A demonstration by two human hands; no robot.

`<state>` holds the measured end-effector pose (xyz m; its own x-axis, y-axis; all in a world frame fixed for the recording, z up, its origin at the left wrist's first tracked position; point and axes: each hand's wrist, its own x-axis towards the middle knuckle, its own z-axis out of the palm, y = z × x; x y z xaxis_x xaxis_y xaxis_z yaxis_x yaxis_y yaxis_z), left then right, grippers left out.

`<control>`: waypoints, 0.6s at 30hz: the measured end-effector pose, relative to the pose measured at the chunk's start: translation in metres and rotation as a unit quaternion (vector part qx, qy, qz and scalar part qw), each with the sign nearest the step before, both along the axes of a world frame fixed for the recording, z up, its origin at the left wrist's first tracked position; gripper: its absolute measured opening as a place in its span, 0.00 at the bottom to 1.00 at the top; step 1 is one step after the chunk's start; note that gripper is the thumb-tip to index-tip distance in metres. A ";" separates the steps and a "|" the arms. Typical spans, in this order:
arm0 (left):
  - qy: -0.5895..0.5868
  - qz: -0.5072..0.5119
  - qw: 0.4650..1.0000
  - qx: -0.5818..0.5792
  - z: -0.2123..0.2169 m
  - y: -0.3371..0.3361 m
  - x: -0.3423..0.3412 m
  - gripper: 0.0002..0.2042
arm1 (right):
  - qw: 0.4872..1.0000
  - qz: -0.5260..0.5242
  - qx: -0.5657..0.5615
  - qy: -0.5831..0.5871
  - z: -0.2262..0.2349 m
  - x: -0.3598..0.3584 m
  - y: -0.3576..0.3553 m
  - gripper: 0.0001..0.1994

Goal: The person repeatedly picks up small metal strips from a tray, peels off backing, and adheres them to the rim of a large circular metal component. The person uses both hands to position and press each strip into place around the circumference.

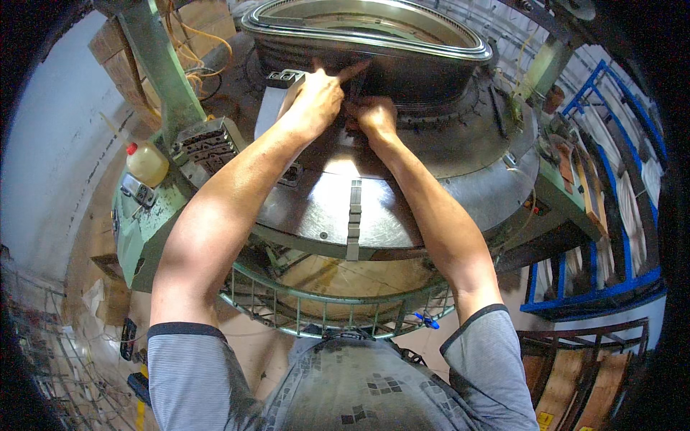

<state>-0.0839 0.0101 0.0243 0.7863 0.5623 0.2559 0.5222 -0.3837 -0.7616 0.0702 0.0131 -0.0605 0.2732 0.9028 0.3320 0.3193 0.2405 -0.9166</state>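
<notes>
My left hand point(321, 99) reaches to the dark curved wall point(424, 75) of a large round machine. Its fingers are apart, one stretched to the right along the wall. Just right of it, my right hand point(376, 115) is closed low by the wall; whatever its fingertips hold is hidden. A small reddish-brown bit point(351, 124) shows beside those fingertips. Left of my left hand stands a pale metal block point(272, 106) with a holed top. A narrow notched metal strip point(353, 215) lies on the shiny round plate point(392, 208) below my hands.
A bright metal ring point(374, 36) tops the curved wall. Green posts point(159, 68) rise on both sides. At left are a bottle with a red cap point(147, 164) and a slotted metal block point(210, 147). A green railing point(338, 307) curves before me; a blue rack point(593, 287) stands right.
</notes>
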 end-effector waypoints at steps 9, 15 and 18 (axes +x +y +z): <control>0.136 0.075 0.979 -0.129 -0.002 0.008 0.003 0.23 | 0.997 -0.029 -0.031 -0.060 -0.004 0.003 0.006 0.09; 0.129 0.074 0.968 -0.202 -0.013 0.029 0.005 0.35 | 0.993 0.029 -0.063 -0.100 0.003 0.007 -0.022 0.08; 0.085 0.126 0.955 -0.253 -0.005 0.040 0.016 0.37 | 0.999 0.052 -0.006 0.001 0.005 0.001 -0.033 0.08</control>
